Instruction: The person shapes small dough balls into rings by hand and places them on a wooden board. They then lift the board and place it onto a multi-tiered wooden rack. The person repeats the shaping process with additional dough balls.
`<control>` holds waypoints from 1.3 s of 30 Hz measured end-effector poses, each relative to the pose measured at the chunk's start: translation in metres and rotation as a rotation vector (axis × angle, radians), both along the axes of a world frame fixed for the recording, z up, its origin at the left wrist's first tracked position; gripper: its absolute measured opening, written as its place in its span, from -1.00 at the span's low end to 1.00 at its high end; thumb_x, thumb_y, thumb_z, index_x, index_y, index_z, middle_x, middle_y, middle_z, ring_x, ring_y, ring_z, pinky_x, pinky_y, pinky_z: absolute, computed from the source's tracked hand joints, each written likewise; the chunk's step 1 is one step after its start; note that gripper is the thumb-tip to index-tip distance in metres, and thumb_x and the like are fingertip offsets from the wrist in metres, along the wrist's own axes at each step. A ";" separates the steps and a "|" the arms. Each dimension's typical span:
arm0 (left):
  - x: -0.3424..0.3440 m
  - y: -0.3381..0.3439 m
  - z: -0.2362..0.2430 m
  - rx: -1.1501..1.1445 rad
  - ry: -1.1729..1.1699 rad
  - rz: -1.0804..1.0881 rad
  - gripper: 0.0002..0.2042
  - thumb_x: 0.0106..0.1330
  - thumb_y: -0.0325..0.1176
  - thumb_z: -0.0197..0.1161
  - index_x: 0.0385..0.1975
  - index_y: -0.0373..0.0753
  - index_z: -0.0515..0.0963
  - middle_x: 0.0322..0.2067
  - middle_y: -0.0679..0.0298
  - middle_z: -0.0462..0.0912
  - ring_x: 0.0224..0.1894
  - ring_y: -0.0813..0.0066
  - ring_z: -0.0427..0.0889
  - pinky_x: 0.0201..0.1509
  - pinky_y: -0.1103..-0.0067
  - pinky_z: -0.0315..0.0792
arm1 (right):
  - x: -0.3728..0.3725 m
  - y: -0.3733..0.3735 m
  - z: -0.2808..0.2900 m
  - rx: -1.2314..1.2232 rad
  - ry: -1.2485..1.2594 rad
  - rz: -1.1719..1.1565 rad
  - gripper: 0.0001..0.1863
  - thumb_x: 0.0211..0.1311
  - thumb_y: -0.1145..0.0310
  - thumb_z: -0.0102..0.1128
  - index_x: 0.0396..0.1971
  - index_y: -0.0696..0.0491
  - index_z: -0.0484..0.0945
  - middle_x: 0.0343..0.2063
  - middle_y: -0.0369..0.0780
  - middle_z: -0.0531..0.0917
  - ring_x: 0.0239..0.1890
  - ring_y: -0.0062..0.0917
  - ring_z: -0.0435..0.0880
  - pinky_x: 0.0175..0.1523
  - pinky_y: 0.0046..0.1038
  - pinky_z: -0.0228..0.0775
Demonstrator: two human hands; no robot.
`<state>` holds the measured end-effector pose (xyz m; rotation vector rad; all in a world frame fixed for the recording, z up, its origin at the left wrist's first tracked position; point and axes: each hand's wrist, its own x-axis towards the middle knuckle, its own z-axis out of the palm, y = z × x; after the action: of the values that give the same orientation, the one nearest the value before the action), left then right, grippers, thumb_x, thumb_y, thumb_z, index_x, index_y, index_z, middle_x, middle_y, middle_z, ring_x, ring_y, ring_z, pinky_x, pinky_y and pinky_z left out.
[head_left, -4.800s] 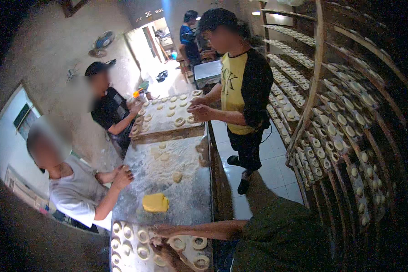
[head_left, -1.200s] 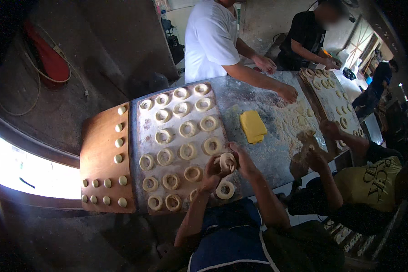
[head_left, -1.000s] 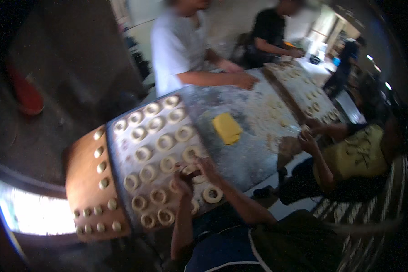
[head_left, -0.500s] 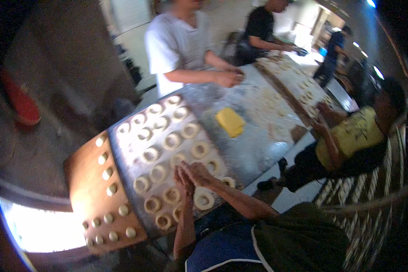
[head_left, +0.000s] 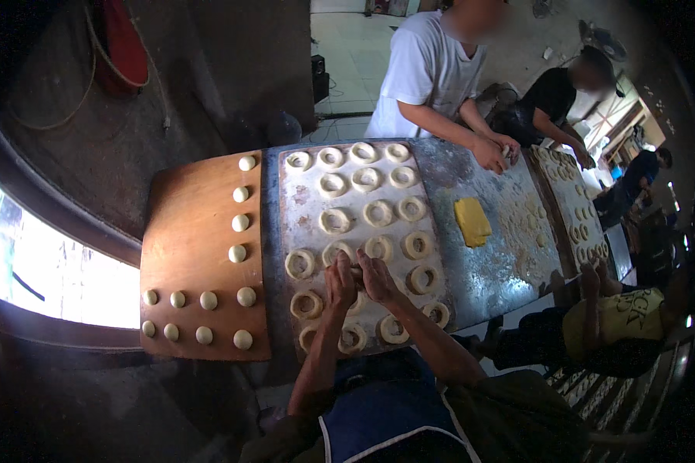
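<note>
My left hand (head_left: 340,282) and my right hand (head_left: 378,278) are close together above a floured board (head_left: 305,204) covered with pale dough rings (head_left: 334,221). Their fingers are bent toward each other, thumbs side by side. Something small seems to sit between them, but my fingers mostly hide it. Just beyond my fingertips lies one dough ring (head_left: 338,252), partly covered by my left hand. More rings lie under and beside my wrists, some half hidden by my forearms.
Left of the rings, a wooden board (head_left: 189,224) carries round dough balls (head_left: 237,253). A yellow block (head_left: 472,221) lies on the metal table (head_left: 448,170) to the right. Across it, a person in white (head_left: 432,77) handles something small. A person in yellow (head_left: 614,324) works at right.
My view has turned, so the table now appears more level. My hands, pressed together before, are now slightly apart at the fingertips, still over the dough rings.
</note>
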<state>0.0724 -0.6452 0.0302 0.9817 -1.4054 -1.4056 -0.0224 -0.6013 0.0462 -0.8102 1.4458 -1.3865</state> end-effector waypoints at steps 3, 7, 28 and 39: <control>0.009 -0.007 -0.005 0.209 0.208 0.007 -0.56 0.43 -0.03 -0.21 -0.43 -0.32 0.40 -0.57 0.23 0.53 -0.54 0.40 0.54 -0.51 0.46 0.41 | 0.008 -0.006 -0.009 -0.074 0.163 0.021 -0.39 0.38 -0.05 -0.17 -0.58 0.21 0.51 -0.69 -0.24 0.49 -0.55 -0.64 0.43 -0.40 -0.40 0.32; 0.020 -0.017 -0.009 0.211 0.292 -0.041 -0.57 0.42 -0.04 -0.20 -0.42 -0.32 0.41 -0.51 0.16 0.58 -0.55 0.40 0.56 -0.54 0.46 0.40 | 0.015 -0.025 -0.020 -0.069 0.273 -0.007 -0.38 0.36 -0.05 -0.15 -0.61 0.23 0.50 -0.70 -0.17 0.50 -0.56 -0.52 0.48 -0.36 -0.34 0.33; 0.059 -0.191 -0.028 -0.309 -0.798 0.250 -0.78 0.25 -0.26 0.14 -0.37 -0.32 0.43 -0.39 -0.07 0.50 -0.29 -0.08 0.49 -0.22 0.15 0.36 | 0.009 -0.140 -0.004 -0.050 1.003 -0.059 -0.41 -0.02 0.20 0.34 0.00 0.16 0.35 -0.25 0.01 0.62 -0.14 -0.10 0.59 -0.02 -0.14 0.38; 0.064 -0.191 -0.041 -0.510 -0.702 -0.043 -0.64 -0.09 -0.36 0.41 -0.25 -0.32 0.57 -0.24 -0.06 0.56 -0.14 -0.05 0.49 -0.05 0.24 0.39 | -0.009 0.106 0.016 0.201 0.668 -0.141 -0.66 0.16 0.35 0.23 -0.08 0.10 0.46 -0.57 -0.23 0.52 -0.53 -0.52 0.52 -0.39 -0.42 0.36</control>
<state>0.1363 -0.8363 -0.0109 1.1437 -2.1657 -0.6617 -0.0316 -0.4954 0.0619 -1.1153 2.1486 -1.0853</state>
